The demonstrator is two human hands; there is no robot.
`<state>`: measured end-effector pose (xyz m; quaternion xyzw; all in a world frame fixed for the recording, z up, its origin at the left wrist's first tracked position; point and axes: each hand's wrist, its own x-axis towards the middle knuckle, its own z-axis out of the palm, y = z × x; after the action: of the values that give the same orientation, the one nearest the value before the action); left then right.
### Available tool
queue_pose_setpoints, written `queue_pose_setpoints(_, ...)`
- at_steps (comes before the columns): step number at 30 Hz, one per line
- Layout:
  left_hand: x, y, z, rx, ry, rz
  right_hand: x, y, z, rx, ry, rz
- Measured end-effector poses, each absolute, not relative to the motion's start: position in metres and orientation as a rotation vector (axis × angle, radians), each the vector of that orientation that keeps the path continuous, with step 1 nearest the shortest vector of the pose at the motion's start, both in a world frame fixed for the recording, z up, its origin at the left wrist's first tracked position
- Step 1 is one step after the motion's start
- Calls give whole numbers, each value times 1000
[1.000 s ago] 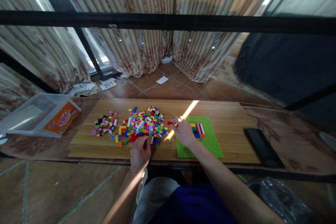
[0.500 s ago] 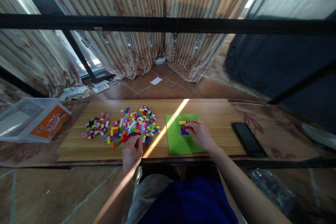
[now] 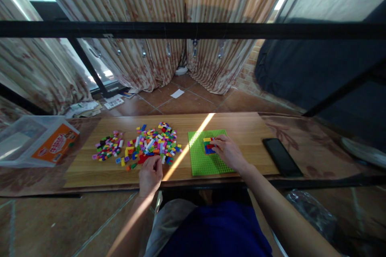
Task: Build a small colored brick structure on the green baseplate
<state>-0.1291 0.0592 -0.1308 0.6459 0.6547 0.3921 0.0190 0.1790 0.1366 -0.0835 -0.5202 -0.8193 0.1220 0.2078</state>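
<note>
On the green studded baseplate [image 3: 200,164] sits a small block of toy bricks [image 3: 206,140] in yellow, green, red and blue, edged with orange. My right hand [image 3: 228,152] reaches over it from the right, its thumb and fingers closed on a red brick [image 3: 213,143] at the block's right side; part of the block is hidden beneath. My left hand [image 3: 150,173] rests at the near edge of the large heap of loose bricks [image 3: 157,141], fingers pinched together. Whatever it may hold cannot be made out. Red bricks [image 3: 142,158] lie just beyond its knuckles.
A smaller heap of bricks [image 3: 109,145] lies to the left on the wooden board [image 3: 241,124]. Beyond it stands a clear plastic box [image 3: 27,128] with an orange label. A black phone-like slab [image 3: 282,156] lies at the right. A dark bar [image 3: 193,30] crosses the view behind.
The view has shifted slightly, moving the scene a little to the left. My right fingers stay at the red brick; my left hand keeps its pinch beside the heap.
</note>
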Motion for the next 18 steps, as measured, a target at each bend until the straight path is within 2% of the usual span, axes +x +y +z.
queue_pose_setpoints(5,-129,58,-131,2011,2028,1213,183,140,-87,-1464,-2066,363)
queue_pose_setpoints(10,-128,58,-131,2023,2038,1198,179,149,-97,-1656,-1778,334)
queue_pose_setpoints(18,-129,59,-131,2064,2044,1186,168,145,-116,-1858,-1756,377)
